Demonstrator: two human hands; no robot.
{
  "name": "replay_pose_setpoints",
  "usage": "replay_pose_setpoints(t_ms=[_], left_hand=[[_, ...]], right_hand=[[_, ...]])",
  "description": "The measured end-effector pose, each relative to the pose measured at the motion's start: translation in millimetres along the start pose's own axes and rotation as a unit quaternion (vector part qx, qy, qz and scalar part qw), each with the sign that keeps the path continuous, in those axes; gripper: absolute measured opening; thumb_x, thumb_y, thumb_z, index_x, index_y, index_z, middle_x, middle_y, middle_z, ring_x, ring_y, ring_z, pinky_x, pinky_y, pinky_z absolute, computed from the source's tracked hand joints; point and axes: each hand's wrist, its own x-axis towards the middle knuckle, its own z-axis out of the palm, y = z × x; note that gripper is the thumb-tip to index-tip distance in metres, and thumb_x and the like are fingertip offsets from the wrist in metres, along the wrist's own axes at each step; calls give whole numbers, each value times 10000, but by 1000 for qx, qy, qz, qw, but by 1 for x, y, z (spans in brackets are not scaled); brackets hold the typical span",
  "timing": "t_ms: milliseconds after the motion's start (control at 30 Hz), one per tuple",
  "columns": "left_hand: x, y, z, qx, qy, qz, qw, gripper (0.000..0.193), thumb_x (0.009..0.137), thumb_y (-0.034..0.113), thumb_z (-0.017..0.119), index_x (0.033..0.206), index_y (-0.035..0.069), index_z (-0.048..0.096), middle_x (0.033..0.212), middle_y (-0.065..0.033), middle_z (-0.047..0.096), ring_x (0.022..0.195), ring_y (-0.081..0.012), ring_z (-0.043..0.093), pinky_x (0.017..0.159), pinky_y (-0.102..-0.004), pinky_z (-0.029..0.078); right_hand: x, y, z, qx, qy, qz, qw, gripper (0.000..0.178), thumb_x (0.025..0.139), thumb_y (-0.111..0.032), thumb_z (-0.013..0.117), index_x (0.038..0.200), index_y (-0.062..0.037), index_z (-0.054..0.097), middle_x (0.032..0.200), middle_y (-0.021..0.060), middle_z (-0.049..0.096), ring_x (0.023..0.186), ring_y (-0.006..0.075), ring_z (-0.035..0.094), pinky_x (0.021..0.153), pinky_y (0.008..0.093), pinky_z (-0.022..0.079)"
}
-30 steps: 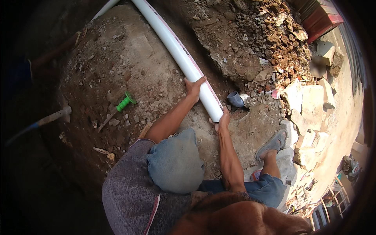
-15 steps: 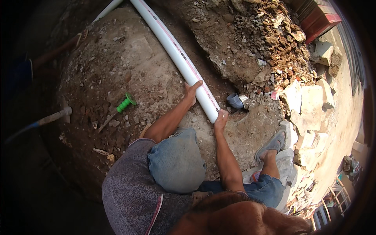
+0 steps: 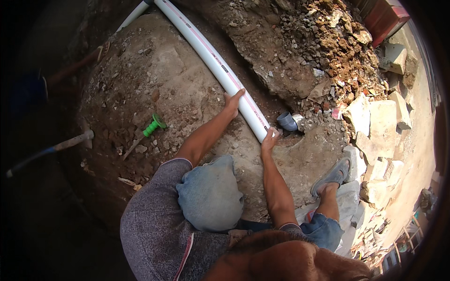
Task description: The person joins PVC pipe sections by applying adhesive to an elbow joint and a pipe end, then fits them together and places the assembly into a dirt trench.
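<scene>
A long white plastic pipe (image 3: 206,51) with a thin pink stripe lies along a dirt trench, running from the top of the view down to the middle. My left hand (image 3: 233,102) grips the pipe a little above its near end. My right hand (image 3: 270,139) holds the pipe's near end itself. Just right of that end a short grey pipe fitting (image 3: 286,121) sticks out of the soil, apart from the white pipe.
A green-handled chisel (image 3: 149,129) lies on the earth mound to the left. A hammer (image 3: 56,147) rests at the mound's left edge. Rubble and broken stone blocks (image 3: 375,117) pile up on the right. My sandalled foot (image 3: 333,174) stands near the blocks.
The pipe's near end and both hands have shifted slightly up and left, away from the grey fitting. The grip on the pipe is unchanged.
</scene>
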Motion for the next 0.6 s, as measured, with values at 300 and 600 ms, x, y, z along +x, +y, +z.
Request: replay_pose_setpoints(t_ms=[300, 600], left_hand=[[-7, 0, 5, 97, 110, 36, 988, 1236, 692, 291, 792, 1392, -47, -169, 1439, -261, 176, 1288, -324, 314, 1044, -397, 338], [-5, 14, 2, 81, 83, 61, 991, 1167, 680, 249, 792, 1390, -52, -85, 1369, -251, 272, 1226, -316, 380, 998, -388, 384]], right_hand=[[5, -10, -3, 131, -102, 268, 949, 515, 906, -471, 379, 1152, -34, 494, 1015, 162, 591, 824, 285, 605, 627, 422, 502], [-14, -25, 1, 237, -82, 227, 941, 438, 897, -443, 386, 1141, -85, 451, 1055, 129, 539, 856, 261, 584, 516, 412, 517]])
